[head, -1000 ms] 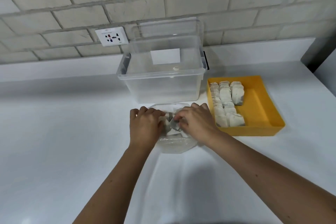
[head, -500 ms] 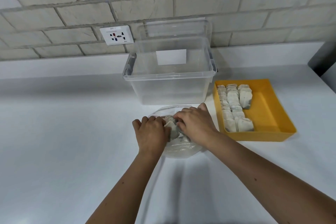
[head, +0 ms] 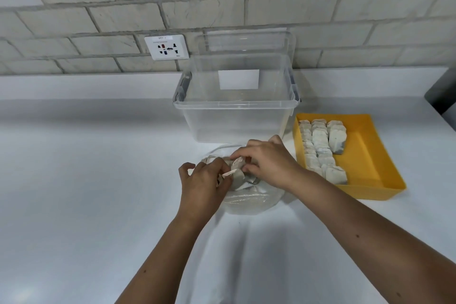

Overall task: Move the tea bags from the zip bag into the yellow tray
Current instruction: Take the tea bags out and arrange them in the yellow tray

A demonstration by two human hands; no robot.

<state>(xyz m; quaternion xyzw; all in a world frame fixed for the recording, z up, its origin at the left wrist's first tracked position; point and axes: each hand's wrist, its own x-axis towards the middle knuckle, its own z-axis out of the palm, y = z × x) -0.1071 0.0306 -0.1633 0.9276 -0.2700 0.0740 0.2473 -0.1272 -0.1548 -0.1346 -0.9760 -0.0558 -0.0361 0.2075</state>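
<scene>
A clear zip bag [head: 249, 201] lies on the white counter in front of me, with pale tea bags [head: 238, 176] bunched at its open mouth. My left hand [head: 203, 184] curls round tea bags at the bag's left side. My right hand [head: 267, 161] pinches a tea bag at the top of the bunch. To the right sits the yellow tray [head: 367, 155], with several tea bags [head: 320, 145] laid in rows along its left half.
A large clear plastic bin [head: 237, 111] stands just behind the zip bag, its lid leaning on the brick wall. A wall socket [head: 166, 47] is at the back left. The white counter [head: 74, 180] stretches to the left.
Both hands have stayed at the bag's mouth. The right hand's fingers have lifted a tea bag slightly out of the bunch; the view has shifted a little.
</scene>
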